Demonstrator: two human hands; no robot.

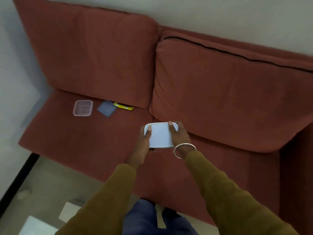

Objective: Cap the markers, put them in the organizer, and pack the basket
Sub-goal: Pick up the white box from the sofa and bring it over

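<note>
We hold a pale rectangular box (160, 135) in both hands above the seat of a red sofa (84, 141), near the gap between its cushions. The left hand (144, 143) grips the box's left edge and the right hand (179, 134), which wears a metal bangle (183, 150), grips its right edge, thumbs on top. The box's flat face is turned up toward us and its longer side appears to run from hand to hand. What it contains is hidden. Well apart to the left on the seat lie a clear divided container (83, 108), just beside it a blue-grey lid (107, 108) and a yellow packet (123, 106).
</note>
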